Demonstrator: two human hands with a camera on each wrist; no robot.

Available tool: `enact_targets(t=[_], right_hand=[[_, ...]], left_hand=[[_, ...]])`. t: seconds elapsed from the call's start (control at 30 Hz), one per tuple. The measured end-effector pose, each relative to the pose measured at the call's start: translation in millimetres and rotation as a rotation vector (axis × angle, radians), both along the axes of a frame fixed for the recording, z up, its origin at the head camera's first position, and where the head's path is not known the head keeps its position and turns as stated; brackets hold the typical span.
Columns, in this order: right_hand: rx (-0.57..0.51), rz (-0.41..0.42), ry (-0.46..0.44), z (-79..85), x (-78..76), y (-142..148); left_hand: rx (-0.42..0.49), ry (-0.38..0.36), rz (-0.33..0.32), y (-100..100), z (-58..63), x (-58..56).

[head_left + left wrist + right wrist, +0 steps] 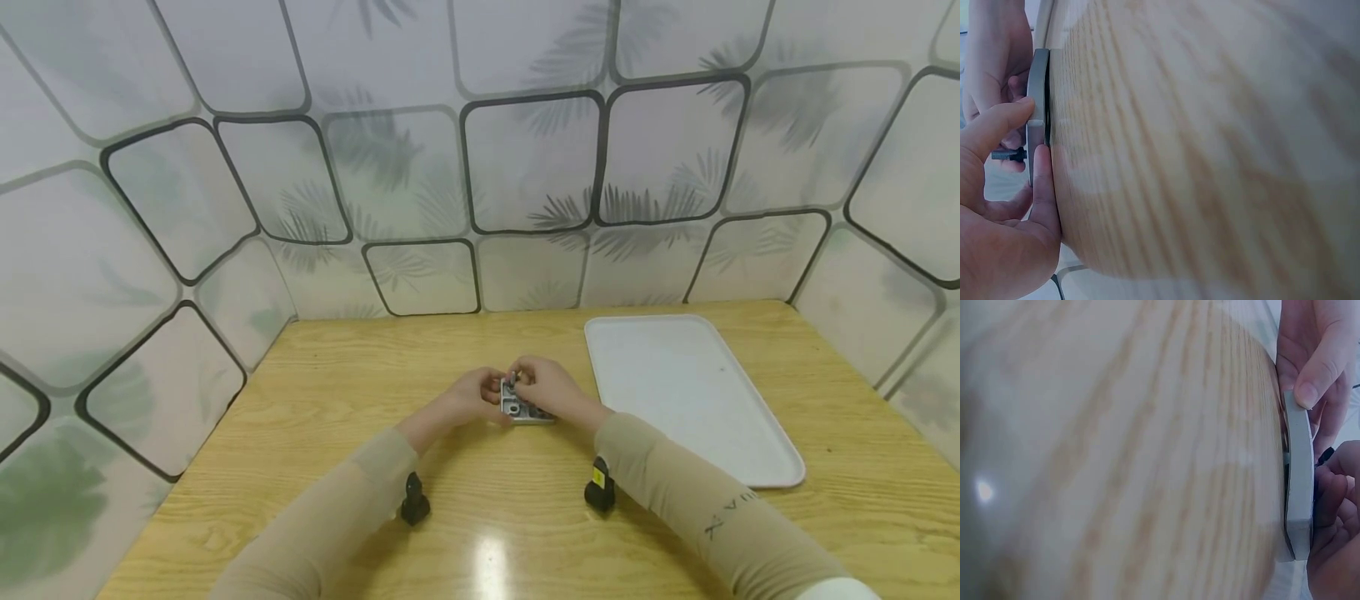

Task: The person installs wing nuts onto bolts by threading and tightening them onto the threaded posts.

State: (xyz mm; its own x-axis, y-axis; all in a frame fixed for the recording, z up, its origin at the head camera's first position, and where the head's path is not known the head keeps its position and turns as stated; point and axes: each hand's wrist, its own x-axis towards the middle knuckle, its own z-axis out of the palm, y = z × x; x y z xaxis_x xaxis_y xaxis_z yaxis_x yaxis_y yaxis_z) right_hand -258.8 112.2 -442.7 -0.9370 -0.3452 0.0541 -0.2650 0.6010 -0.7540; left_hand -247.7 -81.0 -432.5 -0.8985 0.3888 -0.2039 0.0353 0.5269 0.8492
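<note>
A small grey block with recesses and holes in its top lies on the table between the hands. My left hand grips its left edge, the thumb along the near corner. In the left wrist view, the block appears edge-on. A dark threaded bolt stands out from its upper face. My right hand reaches over the block's far side with curled fingers, pinching the bolt. The right wrist view shows a dark tip beside the right hand's fingers; the pinch itself is partly hidden.
A white rectangular tray lies to the right on the wooden table, near my right forearm. Patterned cloth walls enclose the table at the back and both sides. Dark camera mounts hang under both wrists.
</note>
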Motion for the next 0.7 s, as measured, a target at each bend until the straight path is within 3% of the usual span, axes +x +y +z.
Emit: enact_targets(t=[0.7], right_hand=[[0.106,-0.088,0.066,3.4,-3.8,-7.8]], left_hand=[[0.01,-0.004,-0.001,-0.2,1.1,-1.1]])
